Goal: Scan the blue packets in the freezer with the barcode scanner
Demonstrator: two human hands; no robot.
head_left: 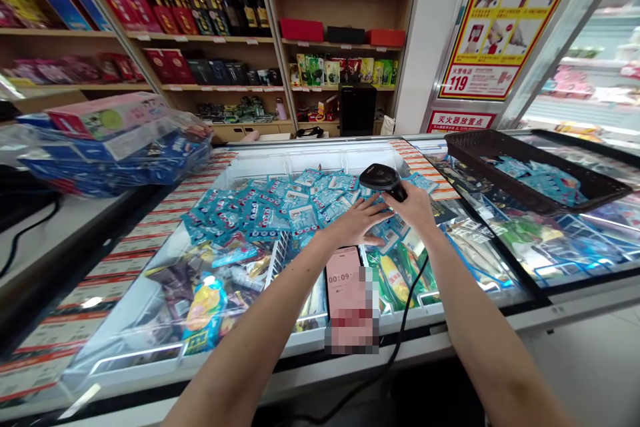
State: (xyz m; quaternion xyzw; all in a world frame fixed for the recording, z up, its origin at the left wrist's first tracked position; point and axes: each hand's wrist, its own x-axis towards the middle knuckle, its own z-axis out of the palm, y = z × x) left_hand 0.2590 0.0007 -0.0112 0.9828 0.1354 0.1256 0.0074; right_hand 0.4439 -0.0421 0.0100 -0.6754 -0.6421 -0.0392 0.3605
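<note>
the clearest writing is on the red-and-yellow fire poster [513, 20], where "火警电话" and a large "119" stand at the lower left; the small red sign [460, 121] under it reads "灭火器放置点". a phone [343, 290] lies on the glass-topped freezer counter [560, 320], its pink screen starting "00:09", with the rest pixelated. the print on the pale blue sachets [270, 203] is too small to read; they lie in a loose heap across the glass, spreading from the left side to under both hands. the right hand [414, 203] reaches forward with its fingers wrapped around the handle of a black handheld barcode scanner [379, 177], whose head points left above the sachets. the left hand [363, 220] is palm down, fingers spread and gripping nothing visible, low over the heap just above the phone; its fingertips come close to the right hand, and i cannot tell whether they touch. both forearms angle in from the bottom corners. a black cable [404, 320] runs down beside the right forearm. more blue sachets lie in a dark brown basket [500, 181] to the right, and plastic-wrapped cartons [115, 147] sit at the left.
</note>
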